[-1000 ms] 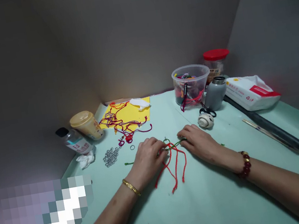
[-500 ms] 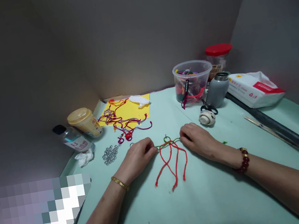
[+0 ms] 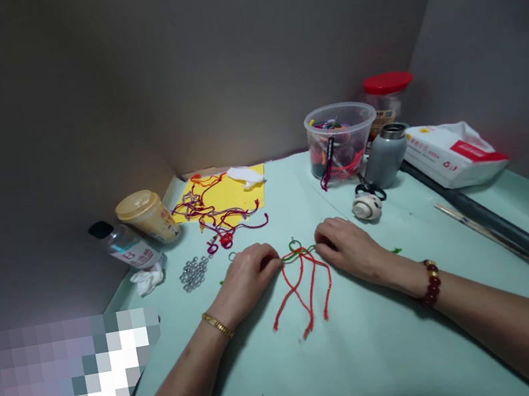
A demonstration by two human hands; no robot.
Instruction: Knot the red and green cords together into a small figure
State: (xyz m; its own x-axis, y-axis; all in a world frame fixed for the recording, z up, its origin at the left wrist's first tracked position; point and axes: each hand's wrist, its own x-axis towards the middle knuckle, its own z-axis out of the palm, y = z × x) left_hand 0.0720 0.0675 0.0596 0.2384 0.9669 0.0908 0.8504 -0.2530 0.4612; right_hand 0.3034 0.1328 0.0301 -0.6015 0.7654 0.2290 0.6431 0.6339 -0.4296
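Note:
A green cord [image 3: 296,253] stretches sideways between my two hands at the middle of the table. My left hand [image 3: 252,269] is closed on its left side, fingertips pinched together. Closed on the right side is my right hand [image 3: 348,246], its thumb and fingers also pinching. Red cords [image 3: 304,286] hang from the green one and fan out toward me on the tabletop, crossing each other. A small metal ring [image 3: 295,245] sits at the top of the cords. The exact pinch points are partly hidden by my fingers.
Left: silver rings [image 3: 195,274], a crumpled tissue [image 3: 148,280], a bottle [image 3: 131,249], a yellow-lidded cup [image 3: 149,217]. Behind: tangled cords on yellow paper [image 3: 245,201]. Right: a clear tub [image 3: 342,141], grey flask [image 3: 386,157], scissors [image 3: 370,192], white roll [image 3: 366,207], tissue pack [image 3: 455,156], dark strip [image 3: 491,221].
My hands have drawn slightly closer together along the green cord, so less of it shows between them. The red cords lie almost as before.

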